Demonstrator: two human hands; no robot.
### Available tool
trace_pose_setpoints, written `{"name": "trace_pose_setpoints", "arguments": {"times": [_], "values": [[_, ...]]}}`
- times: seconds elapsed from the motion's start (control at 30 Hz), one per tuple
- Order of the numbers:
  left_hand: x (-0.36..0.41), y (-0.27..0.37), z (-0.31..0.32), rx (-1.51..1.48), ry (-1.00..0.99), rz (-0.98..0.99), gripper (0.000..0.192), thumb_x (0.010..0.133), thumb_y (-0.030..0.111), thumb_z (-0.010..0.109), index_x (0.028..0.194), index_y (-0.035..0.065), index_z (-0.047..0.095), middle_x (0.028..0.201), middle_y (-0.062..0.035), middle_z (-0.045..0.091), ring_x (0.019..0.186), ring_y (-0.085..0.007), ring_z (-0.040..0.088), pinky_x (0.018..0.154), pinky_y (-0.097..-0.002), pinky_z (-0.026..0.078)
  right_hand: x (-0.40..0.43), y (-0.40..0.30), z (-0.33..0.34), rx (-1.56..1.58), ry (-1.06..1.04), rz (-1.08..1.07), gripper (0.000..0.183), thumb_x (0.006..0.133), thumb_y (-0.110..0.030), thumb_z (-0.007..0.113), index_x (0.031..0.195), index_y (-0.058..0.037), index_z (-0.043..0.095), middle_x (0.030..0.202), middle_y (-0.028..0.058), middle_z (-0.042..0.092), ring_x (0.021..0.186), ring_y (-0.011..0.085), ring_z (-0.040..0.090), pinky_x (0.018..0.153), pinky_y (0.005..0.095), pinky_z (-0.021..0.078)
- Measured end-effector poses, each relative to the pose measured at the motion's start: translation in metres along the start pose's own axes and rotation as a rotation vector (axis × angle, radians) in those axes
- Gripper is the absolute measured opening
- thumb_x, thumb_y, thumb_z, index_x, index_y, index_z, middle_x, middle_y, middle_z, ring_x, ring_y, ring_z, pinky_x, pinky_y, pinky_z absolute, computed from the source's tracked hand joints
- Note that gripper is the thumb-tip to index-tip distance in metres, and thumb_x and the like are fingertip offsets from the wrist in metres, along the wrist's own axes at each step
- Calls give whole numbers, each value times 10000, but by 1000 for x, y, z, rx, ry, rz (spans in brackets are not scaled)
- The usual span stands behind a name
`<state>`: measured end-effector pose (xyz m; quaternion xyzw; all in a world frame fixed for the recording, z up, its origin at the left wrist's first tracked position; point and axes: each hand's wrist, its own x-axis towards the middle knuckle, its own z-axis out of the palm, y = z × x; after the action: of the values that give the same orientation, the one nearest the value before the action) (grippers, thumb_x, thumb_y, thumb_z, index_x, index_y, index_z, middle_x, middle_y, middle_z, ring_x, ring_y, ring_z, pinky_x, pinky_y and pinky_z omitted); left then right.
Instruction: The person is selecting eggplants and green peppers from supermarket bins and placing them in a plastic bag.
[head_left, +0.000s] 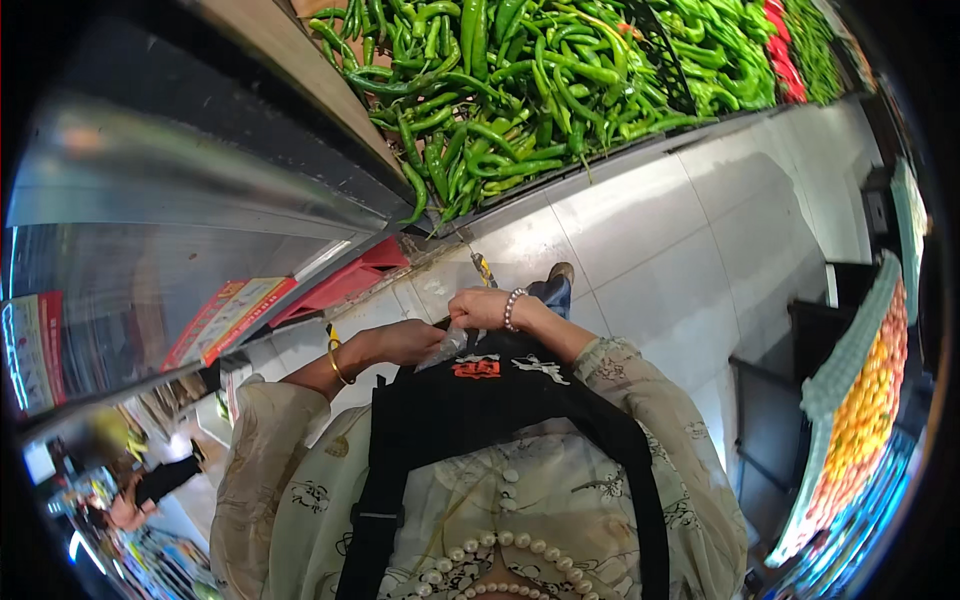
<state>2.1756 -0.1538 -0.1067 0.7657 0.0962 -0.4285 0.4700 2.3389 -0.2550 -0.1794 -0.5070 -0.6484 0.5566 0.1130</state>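
A crumpled clear plastic bag is pinched between my hands at the front of a black apron. On its left side my left hand, below a gold bangle, has its fingers closed on the plastic. My right hand, with a beaded bracelet at the wrist, is curled over the bag's upper part. White and orange marks show on the apron just below. Beyond both hands, green chili peppers lie heaped on a display stand; neither hand touches them.
A metal-sided cabinet rises at the left, with a red plastic crate by its base. Lighter green peppers fill the far right. Round orange and yellow produce stands at right. Another person is at lower left.
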Motion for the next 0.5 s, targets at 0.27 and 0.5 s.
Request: {"name": "trace_pose_setpoints", "arguments": {"times": [0.27,0.5], "values": [[59,97,-10,661,150,-230,164,808,127,524,898,131,661,930,-136,671,912,-225,655,703,-474,470,-117,-14,-86,42,18,-291,163,873,-183,512,872,-38,586,834,188,610,869,364,594,756,425,456],[50,157,-28,-66,468,-295,358,806,81,548,1164,61,553,1029,-130,644,959,-297,616,809,-419,456,-109,27,-98,-198,-534,-240,406,907,-389,443,983,-42,637,982,201,642,929,351,610,816,436,450]]}}
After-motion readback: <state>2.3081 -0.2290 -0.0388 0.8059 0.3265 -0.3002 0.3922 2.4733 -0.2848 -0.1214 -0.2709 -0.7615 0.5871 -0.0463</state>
